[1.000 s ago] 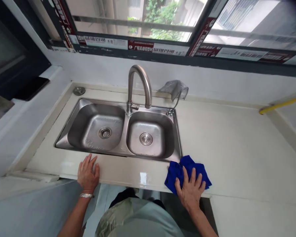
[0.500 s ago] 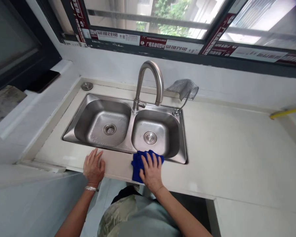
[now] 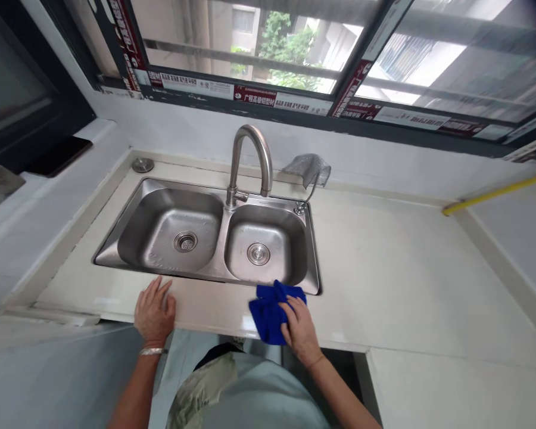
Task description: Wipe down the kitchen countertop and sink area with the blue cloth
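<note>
My left hand (image 3: pixel 155 314) rests on the front strip of the pale countertop (image 3: pixel 196 301), fingers spread, with nothing in it. Under the curled fingers of my right hand (image 3: pixel 301 329) is a crumpled blue cloth (image 3: pixel 268 316). The cloth lies on the counter in front of the right basin, its lower end at the counter's front edge. Just beyond both hands is a stainless steel double sink (image 3: pixel 223 253), both basins without dishes. A few water drops show in the left basin.
A curved faucet (image 3: pixel 252 134) rises behind the sink. Bubble wrap (image 3: pixel 310 170) hangs on a thin bent tube at the back right. A round metal drain cover (image 3: pixel 143 165) sits at the back left. A dark phone-like slab (image 3: pixel 60 156) lies on the left ledge. A yellow pipe (image 3: pixel 495 193) runs at right.
My right hand has slid right along the counter with the blue cloth, which is now more bunched. My left hand stays on the counter's front. The camera view has turned somewhat to the right.
</note>
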The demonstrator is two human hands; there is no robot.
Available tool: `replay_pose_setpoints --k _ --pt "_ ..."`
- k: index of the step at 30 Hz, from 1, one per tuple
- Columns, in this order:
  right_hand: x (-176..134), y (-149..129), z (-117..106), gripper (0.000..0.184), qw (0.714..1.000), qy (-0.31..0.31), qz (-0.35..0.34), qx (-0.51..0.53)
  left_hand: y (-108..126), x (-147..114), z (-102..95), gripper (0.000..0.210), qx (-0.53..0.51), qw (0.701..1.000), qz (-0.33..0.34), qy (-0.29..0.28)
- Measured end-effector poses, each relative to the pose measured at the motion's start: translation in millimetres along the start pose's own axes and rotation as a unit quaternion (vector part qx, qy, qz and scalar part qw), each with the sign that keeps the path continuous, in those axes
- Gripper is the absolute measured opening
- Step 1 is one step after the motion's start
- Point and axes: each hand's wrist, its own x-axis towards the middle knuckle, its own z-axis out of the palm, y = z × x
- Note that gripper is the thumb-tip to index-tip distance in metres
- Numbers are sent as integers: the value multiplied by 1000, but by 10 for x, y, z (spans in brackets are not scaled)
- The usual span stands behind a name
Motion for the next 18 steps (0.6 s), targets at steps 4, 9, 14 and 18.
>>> replay_pose_setpoints --k 4,9,14,18 --pt "-521 580 -285 44 995 13 85 -53 -20 1 16 34 0 1000 8 3" --pt "-1128 1276 -705 42 971 37 207 -116 -47 17 23 34 0 999 32 16" --pt "-1252 1593 -906 51 919 92 330 -196 -86 38 36 33 5 998 65 21" --pt "-1020 1359 -800 56 865 110 427 -240 -128 40 65 35 1 997 78 25"
